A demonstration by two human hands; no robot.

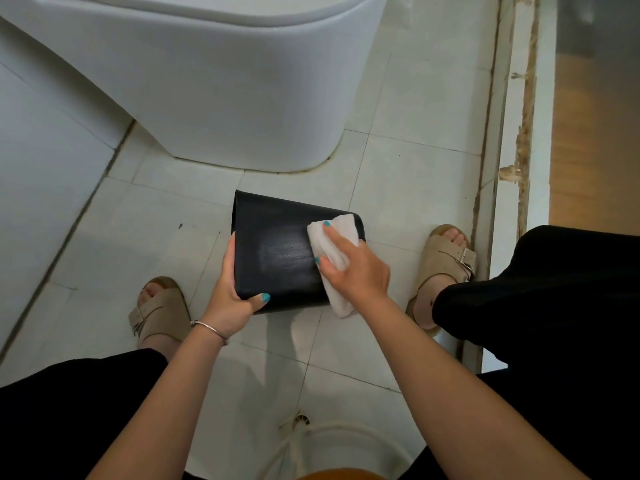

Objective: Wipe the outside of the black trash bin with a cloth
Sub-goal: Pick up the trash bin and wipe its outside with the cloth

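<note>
The black trash bin (pixel 277 251) is tipped on its side above the tiled floor, one broad glossy face turned up. My left hand (pixel 230 292) grips its near left corner, thumb on the top face and fingers down the left side. My right hand (pixel 353 268) holds a folded white cloth (pixel 332 237) against the right part of that face, fingers curled over it. The cloth's lower end hangs past the bin's near edge.
A white toilet base (pixel 225 98) stands just beyond the bin. My sandalled feet (pixel 159 313) (pixel 446 261) flank it. A worn door threshold (pixel 498 168) runs along the right. A white basin rim (pixel 346 441) and a floor drain (pixel 299 420) lie near my knees.
</note>
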